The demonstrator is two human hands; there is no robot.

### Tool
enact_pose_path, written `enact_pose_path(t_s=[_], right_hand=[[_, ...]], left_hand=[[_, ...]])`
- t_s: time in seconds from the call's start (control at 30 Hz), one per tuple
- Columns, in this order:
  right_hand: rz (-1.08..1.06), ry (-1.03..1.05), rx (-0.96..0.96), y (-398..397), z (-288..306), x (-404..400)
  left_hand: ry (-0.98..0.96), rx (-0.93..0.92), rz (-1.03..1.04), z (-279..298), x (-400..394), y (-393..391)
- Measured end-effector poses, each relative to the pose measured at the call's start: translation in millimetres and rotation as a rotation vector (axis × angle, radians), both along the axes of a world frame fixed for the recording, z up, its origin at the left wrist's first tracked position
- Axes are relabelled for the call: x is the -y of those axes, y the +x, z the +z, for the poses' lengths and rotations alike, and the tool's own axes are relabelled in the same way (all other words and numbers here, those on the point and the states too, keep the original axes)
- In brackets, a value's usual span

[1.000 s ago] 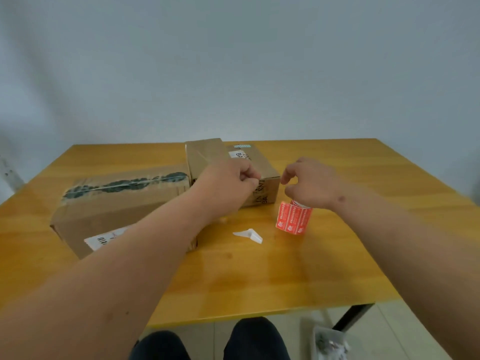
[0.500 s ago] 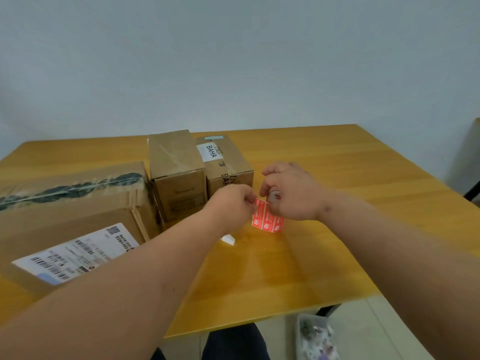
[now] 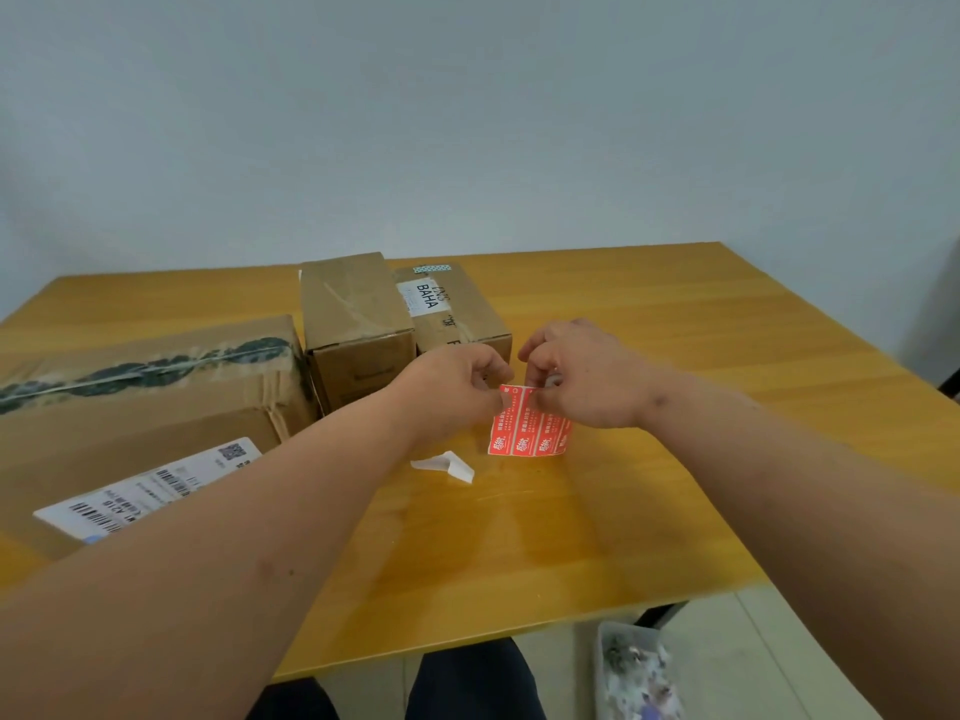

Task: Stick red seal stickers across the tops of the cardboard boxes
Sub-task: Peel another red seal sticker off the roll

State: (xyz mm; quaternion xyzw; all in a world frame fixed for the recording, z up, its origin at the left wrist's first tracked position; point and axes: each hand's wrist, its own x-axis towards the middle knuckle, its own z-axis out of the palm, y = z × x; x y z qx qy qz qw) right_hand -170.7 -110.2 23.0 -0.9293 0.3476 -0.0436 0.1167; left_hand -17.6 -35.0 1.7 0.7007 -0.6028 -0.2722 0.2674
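Left hand (image 3: 457, 384) pinching the top left corner of the red sticker strip (image 3: 529, 427); right hand (image 3: 587, 376) gripping the strip's top right, fingers curled. Strip hanging below and between both hands, above the table (image 3: 675, 356). White paper scrap (image 3: 447, 466) lying just beneath. Behind the hands, two small boxes (image 3: 358, 324) touching side by side; large box (image 3: 140, 407) at far left.

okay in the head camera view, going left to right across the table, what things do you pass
Large cardboard box → tall cardboard box → white paper scrap → left hand → red sticker sheet → right hand. The BAHA-labelled box is left out: it overlaps.
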Motion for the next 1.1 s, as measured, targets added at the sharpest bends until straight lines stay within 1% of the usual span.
enact_pose_path(t_s=[0.13,0.33,0.63,0.83,1.1], right_hand=[[0.007,-0.017,-0.031,0.2,0.1,-1.3],[0.036,-0.087,-0.048,2.2,0.3,-0.7],[0.068,-0.101,-0.1,6.8,-2.3,-1.4],[0.073,-0.12,-0.119,9.3,-0.3,-1.1],[0.066,-0.113,-0.084,7.7,1.0,-1.6]], left_hand=[[-0.041,0.114,-0.042,1.5,0.6,-4.9],[-0.031,0.164,-0.042,3.7,4.5,-7.4],[-0.025,0.179,-0.043,-1.6,5.2,-4.7],[-0.065,0.183,-0.052,-2.4,4.1,-4.5],[-0.077,0.111,-0.033,-2.1,3.2,-5.7]])
